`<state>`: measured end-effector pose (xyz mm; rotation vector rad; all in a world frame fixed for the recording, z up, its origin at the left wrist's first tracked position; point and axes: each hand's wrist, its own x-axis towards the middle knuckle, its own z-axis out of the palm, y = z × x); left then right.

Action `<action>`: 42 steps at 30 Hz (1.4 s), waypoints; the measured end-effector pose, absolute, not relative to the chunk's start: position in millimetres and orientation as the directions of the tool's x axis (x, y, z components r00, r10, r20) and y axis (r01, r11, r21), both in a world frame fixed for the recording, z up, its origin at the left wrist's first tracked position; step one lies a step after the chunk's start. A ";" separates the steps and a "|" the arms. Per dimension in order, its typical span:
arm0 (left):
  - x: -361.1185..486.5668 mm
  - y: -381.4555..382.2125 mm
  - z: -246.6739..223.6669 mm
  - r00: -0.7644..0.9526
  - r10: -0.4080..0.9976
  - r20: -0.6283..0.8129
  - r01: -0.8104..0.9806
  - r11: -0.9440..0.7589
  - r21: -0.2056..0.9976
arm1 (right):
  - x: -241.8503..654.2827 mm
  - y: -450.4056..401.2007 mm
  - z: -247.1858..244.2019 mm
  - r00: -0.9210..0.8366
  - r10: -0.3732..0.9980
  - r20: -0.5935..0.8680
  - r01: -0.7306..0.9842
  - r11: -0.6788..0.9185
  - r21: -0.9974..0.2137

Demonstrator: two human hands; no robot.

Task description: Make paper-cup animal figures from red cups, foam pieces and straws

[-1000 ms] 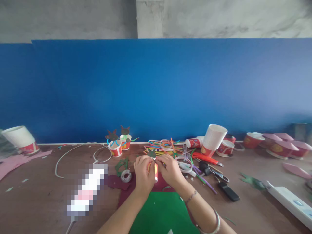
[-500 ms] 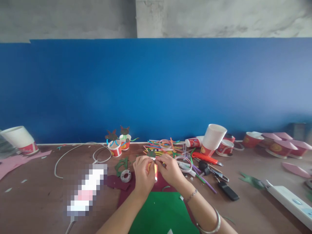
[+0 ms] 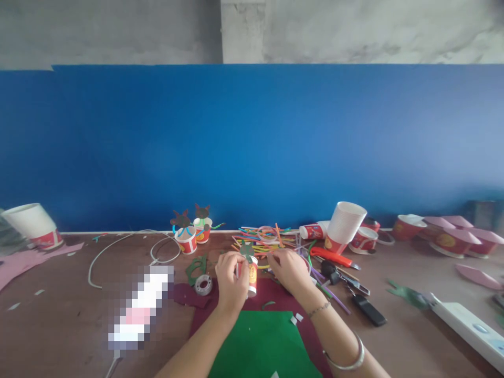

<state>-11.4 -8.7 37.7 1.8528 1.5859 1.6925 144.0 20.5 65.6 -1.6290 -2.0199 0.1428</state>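
Note:
My left hand [image 3: 232, 278] is closed around a small red and white paper cup [image 3: 252, 277], thumb along its front side. At the cup's top stands a green cat-head cutout [image 3: 247, 249], with ears pointing up. To the right of the cup, apart from it, my right hand [image 3: 289, 269] hovers near a pile of coloured pipe cleaners [image 3: 252, 233]. Its fingers are bent down and pressed together; anything between them is hidden. Below both hands lie a dark red sheet [image 3: 271, 291] and a green sheet [image 3: 263, 341].
Two cups with cat heads [image 3: 185, 240] stand back left. A tape roll [image 3: 203, 284], green paper scraps [image 3: 196, 268] and a blurred-out white device [image 3: 142, 304] lie left. Rightward are stacked cups [image 3: 346, 223], a red utility knife [image 3: 331, 255], keys [image 3: 368, 308] and pink-topped cups [image 3: 452, 239].
My right hand has let go at the cup's top and moved right, uncovering more of the cup and the green cutout. My left hand keeps its hold, nearly in place.

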 end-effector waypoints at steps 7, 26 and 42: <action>-12.9 -4.8 33.7 -0.241 0.790 0.563 0.476 -0.409 0.778 | 128.6 7.7 72.5 -0.369 0.778 0.509 0.657 0.605 -0.450; -16.7 1.0 28.6 -0.320 0.787 0.528 0.531 -0.312 0.788 | 155.1 14.1 78.7 -0.301 0.951 0.074 0.877 0.306 -0.370; -29.0 18.2 0.5 -0.725 0.659 0.201 0.073 -0.217 0.974 | 136.0 0.3 66.2 -0.325 0.921 -0.214 0.945 0.310 -0.103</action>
